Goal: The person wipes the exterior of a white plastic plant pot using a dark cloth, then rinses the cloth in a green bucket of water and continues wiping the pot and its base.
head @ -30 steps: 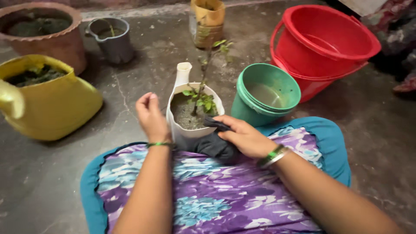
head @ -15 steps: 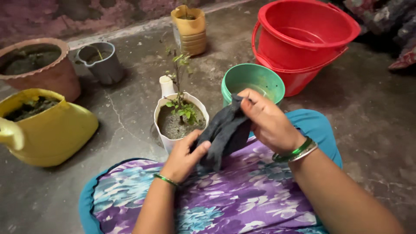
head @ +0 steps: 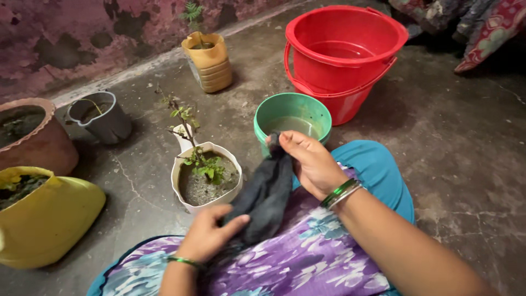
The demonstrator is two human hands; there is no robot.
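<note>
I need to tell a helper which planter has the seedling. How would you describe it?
Start at the red bucket and the green tub before it. Left of that tub stands the white planter, beside the dark cloth. It alone is white, holding a thin leafy seedling.

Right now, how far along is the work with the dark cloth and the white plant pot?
Done: the white plant pot stands planted, filled with soil. In hand: the right hand pinches the dark cloth at its top, and the left hand grips it lower down. Left: the cloth is not in the water of the green bucket.
</note>
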